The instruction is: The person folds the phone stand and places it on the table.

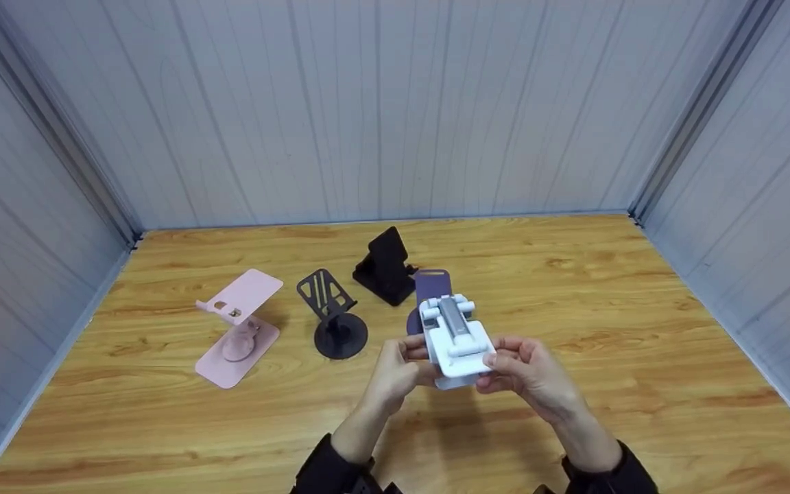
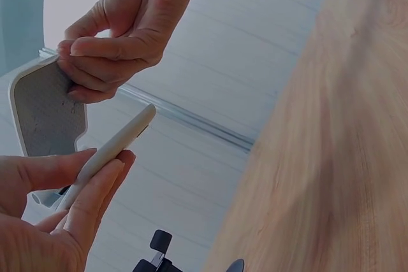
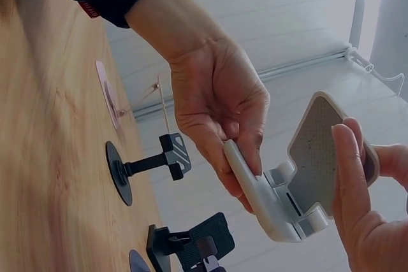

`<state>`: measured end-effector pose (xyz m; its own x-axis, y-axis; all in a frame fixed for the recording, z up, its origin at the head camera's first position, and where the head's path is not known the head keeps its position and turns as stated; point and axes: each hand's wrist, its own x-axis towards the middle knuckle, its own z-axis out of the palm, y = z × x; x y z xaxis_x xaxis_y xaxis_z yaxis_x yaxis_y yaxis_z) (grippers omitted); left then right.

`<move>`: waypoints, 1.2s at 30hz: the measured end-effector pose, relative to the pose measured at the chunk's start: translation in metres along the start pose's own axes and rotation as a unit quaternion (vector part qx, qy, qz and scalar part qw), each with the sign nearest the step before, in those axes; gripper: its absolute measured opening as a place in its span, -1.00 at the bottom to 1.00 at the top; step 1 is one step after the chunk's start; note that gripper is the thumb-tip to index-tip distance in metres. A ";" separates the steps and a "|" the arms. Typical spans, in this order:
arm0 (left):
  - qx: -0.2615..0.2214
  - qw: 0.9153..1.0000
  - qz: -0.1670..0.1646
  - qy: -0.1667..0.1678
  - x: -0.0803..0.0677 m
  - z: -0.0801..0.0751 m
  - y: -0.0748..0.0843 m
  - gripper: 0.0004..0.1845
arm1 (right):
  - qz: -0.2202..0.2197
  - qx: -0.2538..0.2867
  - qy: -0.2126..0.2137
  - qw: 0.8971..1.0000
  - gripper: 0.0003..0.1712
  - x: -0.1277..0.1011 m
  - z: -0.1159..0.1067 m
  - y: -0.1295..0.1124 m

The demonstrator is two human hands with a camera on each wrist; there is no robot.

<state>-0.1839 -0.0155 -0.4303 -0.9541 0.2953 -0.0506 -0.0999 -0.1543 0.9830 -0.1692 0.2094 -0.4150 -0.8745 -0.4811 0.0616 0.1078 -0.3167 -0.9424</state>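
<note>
Seen from the head, left hand (image 1: 395,376) and right hand (image 1: 535,377) pinch a white folding plastic stand (image 1: 460,343) above a wood-grain table (image 1: 642,329). The left wrist view reveals its grey textured pad (image 2: 48,113); the right wrist view adds a white slotted hinge (image 3: 296,202).

You have five phone stands: one white phone stand (image 1: 461,343) in your two hands, left hand (image 1: 395,372) and right hand (image 1: 535,381), and four about the one wooden tabletop (image 1: 607,309). Those four are one pink phone stand (image 1: 254,291) nearest the left edge, two black ones, a round-based stand (image 1: 332,320) and an angular-based stand (image 1: 388,264) nearest the far edge, plus one purple phone stand (image 1: 433,283).
</note>
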 end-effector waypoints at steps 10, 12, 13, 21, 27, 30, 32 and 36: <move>0.005 1.000 0.003 -0.002 -0.002 0.000 0.003 -0.40 | 0.002 -0.006 -0.019 1.000 -0.81 -0.002 0.000 -0.001; 0.005 1.000 0.005 -0.004 -0.002 0.000 0.002 -0.40 | 0.004 -0.008 -0.021 1.000 -0.81 -0.002 0.000 -0.001; 0.003 1.000 0.004 -0.005 -0.002 0.000 0.003 -0.40 | 0.005 -0.009 -0.022 1.000 -0.80 -0.002 0.000 -0.001; -0.006 1.000 0.002 -0.010 -0.002 0.001 0.002 -0.36 | -0.003 -0.047 -0.003 0.999 -0.87 -0.001 -0.001 0.000; -0.005 1.000 -0.003 -0.004 -0.002 0.001 0.002 -0.36 | 0.000 -0.135 0.040 0.990 -0.90 -0.003 0.000 -0.006; -0.008 1.000 -0.004 -0.002 -0.002 0.001 0.004 -0.36 | 0.016 -0.181 0.070 0.981 -0.77 -0.004 0.001 -0.009; -0.008 1.000 -0.003 -0.001 -0.002 0.001 0.004 -0.35 | 0.027 -0.206 0.083 0.975 -0.65 -0.004 0.001 -0.011; -0.008 1.000 0.003 0.000 -0.002 0.000 0.004 -0.35 | 0.041 -0.243 0.093 0.965 -0.37 -0.005 0.001 -0.012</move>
<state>-0.1827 -0.0167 -0.4263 -0.9544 0.2951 -0.0446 -0.0988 -0.1712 0.9803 -0.1660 0.2147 -0.4041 -0.9469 -0.3194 -0.0377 -0.0143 0.1590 -0.9872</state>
